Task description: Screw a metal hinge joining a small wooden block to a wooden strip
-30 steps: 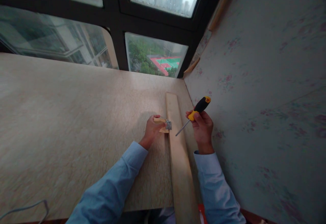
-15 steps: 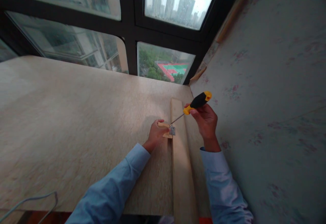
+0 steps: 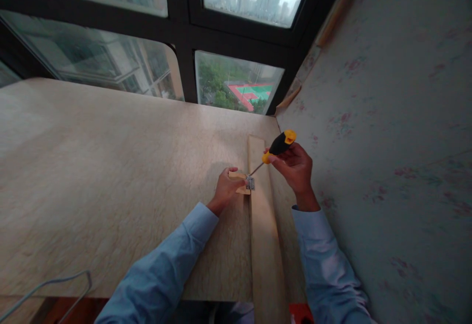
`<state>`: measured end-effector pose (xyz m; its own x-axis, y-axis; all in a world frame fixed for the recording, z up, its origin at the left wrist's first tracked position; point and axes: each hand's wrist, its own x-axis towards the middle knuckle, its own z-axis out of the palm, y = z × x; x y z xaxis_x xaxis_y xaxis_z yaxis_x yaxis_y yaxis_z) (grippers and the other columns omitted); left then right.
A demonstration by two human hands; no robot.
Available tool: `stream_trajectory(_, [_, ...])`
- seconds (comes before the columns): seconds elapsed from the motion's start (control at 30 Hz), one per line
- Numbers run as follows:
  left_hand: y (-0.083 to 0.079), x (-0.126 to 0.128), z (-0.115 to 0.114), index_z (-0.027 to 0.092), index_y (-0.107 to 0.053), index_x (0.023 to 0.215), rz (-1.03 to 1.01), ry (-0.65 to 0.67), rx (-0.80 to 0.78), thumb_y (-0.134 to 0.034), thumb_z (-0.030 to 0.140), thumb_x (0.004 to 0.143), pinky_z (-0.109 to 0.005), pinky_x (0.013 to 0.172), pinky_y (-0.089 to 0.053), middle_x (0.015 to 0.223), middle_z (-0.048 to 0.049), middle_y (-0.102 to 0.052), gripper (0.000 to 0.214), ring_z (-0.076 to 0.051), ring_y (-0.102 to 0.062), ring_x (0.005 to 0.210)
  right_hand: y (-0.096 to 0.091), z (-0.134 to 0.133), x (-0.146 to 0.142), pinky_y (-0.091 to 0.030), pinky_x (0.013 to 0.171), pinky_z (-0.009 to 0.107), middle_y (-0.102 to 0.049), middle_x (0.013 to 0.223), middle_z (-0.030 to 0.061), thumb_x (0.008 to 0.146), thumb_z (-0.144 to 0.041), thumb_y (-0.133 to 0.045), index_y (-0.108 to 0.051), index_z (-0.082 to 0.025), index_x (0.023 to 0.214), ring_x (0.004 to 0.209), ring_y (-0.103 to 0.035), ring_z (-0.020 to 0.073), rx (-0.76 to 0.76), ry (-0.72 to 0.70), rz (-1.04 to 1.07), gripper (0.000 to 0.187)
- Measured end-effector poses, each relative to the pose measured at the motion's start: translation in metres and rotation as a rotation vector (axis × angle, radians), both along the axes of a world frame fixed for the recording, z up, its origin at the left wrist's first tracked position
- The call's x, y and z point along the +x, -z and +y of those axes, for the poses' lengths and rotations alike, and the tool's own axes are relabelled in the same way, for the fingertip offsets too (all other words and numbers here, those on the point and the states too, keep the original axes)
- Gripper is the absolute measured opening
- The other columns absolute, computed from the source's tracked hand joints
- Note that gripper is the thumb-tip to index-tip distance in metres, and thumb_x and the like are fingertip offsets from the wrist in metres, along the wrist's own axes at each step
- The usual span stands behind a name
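My right hand (image 3: 295, 169) is closed around the black and yellow handle of a screwdriver (image 3: 276, 147). Its thin shaft slants down to the left, and the tip rests at a small metal hinge (image 3: 250, 182). The hinge sits where a small wooden block (image 3: 238, 176) meets a long wooden plank (image 3: 262, 225). My left hand (image 3: 225, 189) grips the small block and presses it against the plank's left edge. Both sleeves are light blue.
The plank lies on a pale marbled tabletop (image 3: 110, 166), close to a flowered wallpaper wall (image 3: 387, 142) on the right. Dark-framed windows (image 3: 184, 34) stand behind the table. A thin metal wire frame (image 3: 55, 284) shows at the lower left, past the table's front edge.
My right hand swung the screwdriver round and brought its tip down onto the hinge. It had pointed down and away from the hinge a second ago. My left hand kept its hold on the block.
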<state>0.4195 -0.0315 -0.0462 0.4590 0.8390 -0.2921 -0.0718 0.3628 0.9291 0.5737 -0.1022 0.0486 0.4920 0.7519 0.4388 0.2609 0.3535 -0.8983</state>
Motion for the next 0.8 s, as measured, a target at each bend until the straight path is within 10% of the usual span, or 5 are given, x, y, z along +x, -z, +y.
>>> stream_trajectory(0.8, [0.0024, 0.0003, -0.0004, 0.011, -0.055, 0.110, 0.000, -0.006, 0.007, -0.080, 0.014, 0.056, -0.027, 0.061, -0.050, 0.084, -0.0075, -0.067, 0.060, -0.017, -0.064, 0.069, 0.0057, 0.0018, 0.0059, -0.060, 0.082, 0.038, -0.076, 0.088, 0.0011, 0.065, -0.025, -0.083, -0.065, -0.024, 0.090, 0.082, -0.073, 0.0195, -0.013, -0.003, 0.040, 0.031])
